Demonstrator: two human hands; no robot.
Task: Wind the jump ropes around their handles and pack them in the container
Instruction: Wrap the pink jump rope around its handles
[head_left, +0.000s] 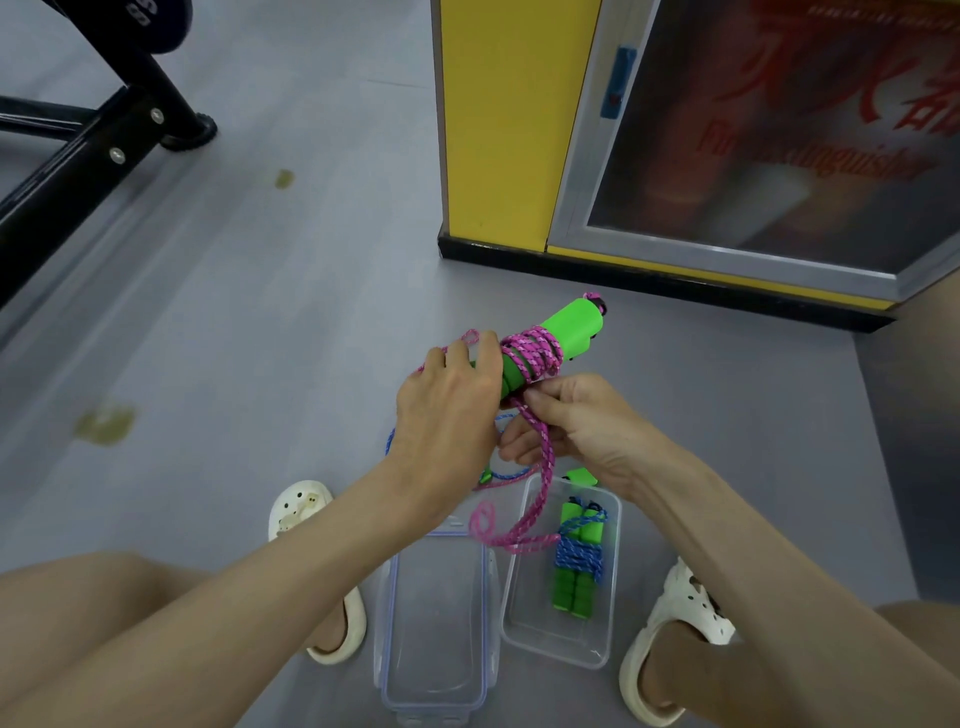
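The left hand grips the lower end of the green handles, which point toward one o'clock, a little above the centre of the view. The pink rope makes several turns around their middle. The right hand, at four o'clock from these turns, pinches the free part of this rope between thumb and fingers. The rest hangs in loops toward the clear container at five o'clock (a wound blue rope bundle lies inside). The lid lies beside it at six o'clock.
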